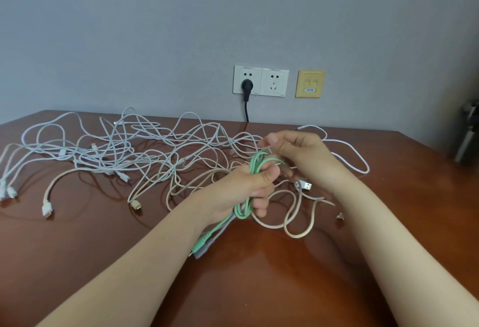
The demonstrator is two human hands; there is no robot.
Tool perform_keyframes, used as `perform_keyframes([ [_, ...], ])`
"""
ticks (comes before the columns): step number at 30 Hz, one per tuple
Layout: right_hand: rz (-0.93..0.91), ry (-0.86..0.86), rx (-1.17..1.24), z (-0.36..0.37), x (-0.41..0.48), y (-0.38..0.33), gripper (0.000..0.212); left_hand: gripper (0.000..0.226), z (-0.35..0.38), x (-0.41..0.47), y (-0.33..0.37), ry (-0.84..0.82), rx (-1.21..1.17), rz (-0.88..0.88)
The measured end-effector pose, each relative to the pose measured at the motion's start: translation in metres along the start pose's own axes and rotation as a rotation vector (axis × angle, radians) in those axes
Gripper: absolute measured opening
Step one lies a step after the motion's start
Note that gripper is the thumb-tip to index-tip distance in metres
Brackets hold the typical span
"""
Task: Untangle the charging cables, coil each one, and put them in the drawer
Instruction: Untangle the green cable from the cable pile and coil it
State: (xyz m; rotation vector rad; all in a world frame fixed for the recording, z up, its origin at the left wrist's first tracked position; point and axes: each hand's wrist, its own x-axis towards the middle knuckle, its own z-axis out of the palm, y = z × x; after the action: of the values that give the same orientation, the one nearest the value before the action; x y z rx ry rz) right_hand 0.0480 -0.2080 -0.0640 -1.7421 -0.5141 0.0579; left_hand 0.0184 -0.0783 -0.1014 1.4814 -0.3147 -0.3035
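Head view looks down on a brown table strewn with charging cables. Two bare forearms reach in from the bottom of the frame.

The left hand, right of centre, is closed in a fist around one green cable. It is gathered into several loops that stick out above and below the fist. The cable's two green plug ends hang below the wrist.

The right hand sits just above and to the right of it. Its thumb and curled fingertips are pressed together on a thin pale strand at the top of the green loops.

Across the left and middle of the frame lies a tangle of white cables, too knotted to count. A looser group of beige cables runs under and around both hands. One silver USB plug lies between the wrists, and one small connector lies alone to its lower right.

On the grey wall in the upper middle are two white sockets. One black plug is in the left one. One yellow wall plate is beside them. A dark object stands at the right edge.
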Motion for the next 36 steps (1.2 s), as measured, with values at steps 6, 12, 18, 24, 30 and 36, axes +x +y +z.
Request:
perform_keyframes([
  [6,0.159,-0.055,0.046,-0.011,-0.001,-0.005,0.038,0.029,0.000,0.001,-0.003,0.065,-0.050,-0.034],
  [12,0.138,-0.018,-0.136,-0.029,-0.003,-0.007,0.023,0.030,-0.008,0.002,0.003,0.166,-0.229,0.059],
  [18,0.213,-0.231,-0.170,-0.032,-0.008,-0.012,0.020,0.032,-0.011,0.006,0.002,0.210,-0.309,0.116],
  [24,0.091,-0.129,-0.164,-0.016,-0.006,-0.004,0.020,0.028,-0.008,0.009,-0.008,0.332,-0.155,0.134],
  [30,-0.012,0.006,-0.689,0.013,0.001,0.017,0.024,0.028,-0.003,0.016,-0.017,0.463,-0.116,0.154],
  [36,-0.124,0.054,-0.955,0.018,-0.001,0.018,0.034,0.033,-0.004,0.022,-0.020,0.559,-0.047,0.165],
])
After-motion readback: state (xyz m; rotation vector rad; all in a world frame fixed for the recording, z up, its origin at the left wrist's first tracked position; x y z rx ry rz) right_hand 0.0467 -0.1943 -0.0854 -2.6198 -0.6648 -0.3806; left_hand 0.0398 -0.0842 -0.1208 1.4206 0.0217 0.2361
